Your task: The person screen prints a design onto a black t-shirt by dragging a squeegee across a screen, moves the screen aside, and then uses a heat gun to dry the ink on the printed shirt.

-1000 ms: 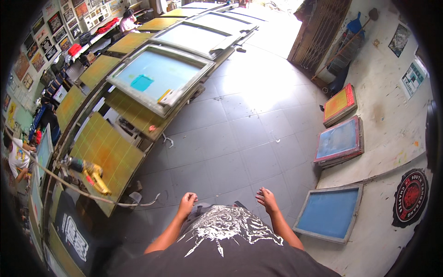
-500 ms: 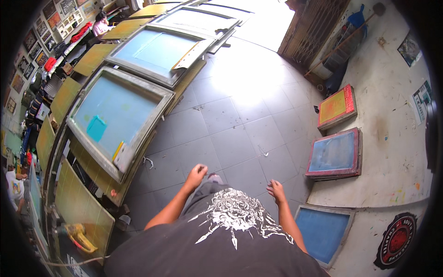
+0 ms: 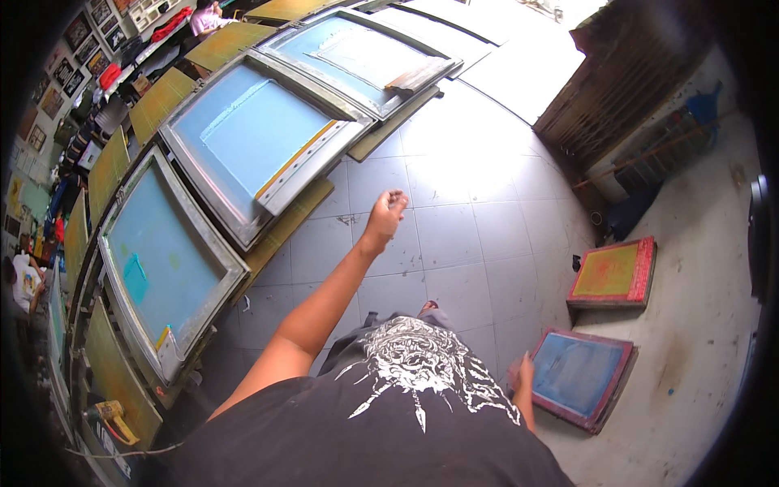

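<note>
My left hand swings forward at arm's length over the grey tile floor, fingers curled into a loose fist with nothing in it. It is nearest the corner of a big metal-framed printing screen with blue mesh, which carries a long squeegee on its right side. My right hand hangs by my hip, holding nothing, fingers loosely apart, next to a red-framed blue screen leaning at the wall's foot. My black printed shirt fills the lower edge.
More blue-mesh screens lie hinged along the long table of yellow-green boards on the left. A red-framed orange screen leans on the right wall. A dark wooden gate stands ahead right. One person is far back, another at the left edge.
I have moved forward along the table; the screens slid toward me. My left arm has swung out ahead and its fingers have curled; my right hand has dropped back beside my hip.
</note>
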`<state>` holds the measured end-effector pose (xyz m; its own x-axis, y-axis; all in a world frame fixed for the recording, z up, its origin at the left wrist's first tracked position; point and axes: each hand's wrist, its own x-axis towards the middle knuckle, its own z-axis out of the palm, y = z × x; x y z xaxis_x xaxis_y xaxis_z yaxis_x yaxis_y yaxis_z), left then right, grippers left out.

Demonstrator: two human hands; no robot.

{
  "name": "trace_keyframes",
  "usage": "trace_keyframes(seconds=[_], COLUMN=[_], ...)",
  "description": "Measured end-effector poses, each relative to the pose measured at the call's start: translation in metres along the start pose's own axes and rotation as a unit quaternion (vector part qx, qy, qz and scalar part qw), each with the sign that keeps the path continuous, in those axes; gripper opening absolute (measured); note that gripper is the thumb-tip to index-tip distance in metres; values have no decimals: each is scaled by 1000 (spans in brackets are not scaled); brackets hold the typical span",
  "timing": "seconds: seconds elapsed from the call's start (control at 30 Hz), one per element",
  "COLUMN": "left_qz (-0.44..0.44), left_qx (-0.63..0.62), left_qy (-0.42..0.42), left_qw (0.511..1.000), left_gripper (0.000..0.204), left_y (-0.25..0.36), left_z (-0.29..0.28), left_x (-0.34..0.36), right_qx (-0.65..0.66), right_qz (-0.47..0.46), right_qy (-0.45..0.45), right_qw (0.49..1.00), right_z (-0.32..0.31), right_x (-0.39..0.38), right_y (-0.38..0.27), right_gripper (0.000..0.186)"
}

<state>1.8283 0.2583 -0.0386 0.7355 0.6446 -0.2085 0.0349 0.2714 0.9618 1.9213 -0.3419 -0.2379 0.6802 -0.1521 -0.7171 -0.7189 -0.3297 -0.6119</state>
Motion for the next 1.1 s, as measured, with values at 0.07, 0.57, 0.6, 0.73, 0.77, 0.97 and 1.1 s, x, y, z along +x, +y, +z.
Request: trace_keyframes(seconds=[0.07,0.57,0.6,0.73,0.77,0.97,1.1], left_qz=[24,58,41,-10,2,97,112], left_qx=[-26,-50,-63,-181,-206,-346,-417], left_qy=[44,312,326,407,427,547,616], left_qw=[998,947,942,895,881,756,659], left_gripper=[49,64,65,65,63,42,69], left_y=[11,15,14,5,4,17,21], left_z=[16,50,58,67,70,91,95], left_x=[48,238,240,268,275,318,337], right_qx=[-16,-176,-195,-254,-284,-421,-490], right_qz=[-125,-505,-525,-579,-564,-618,-637], right_qy=[-1,-290,-289,-305,-301,-260,-236], right_qw=[992,794,776,712,715,611,547], right_z=[35,521,543,629,648,733,733], right_x=[81,89,97,132,143,173,156], right_y=[-134,-764,-779,-838,-846,-865,-860], right_gripper=[44,58,57,57,58,60,57])
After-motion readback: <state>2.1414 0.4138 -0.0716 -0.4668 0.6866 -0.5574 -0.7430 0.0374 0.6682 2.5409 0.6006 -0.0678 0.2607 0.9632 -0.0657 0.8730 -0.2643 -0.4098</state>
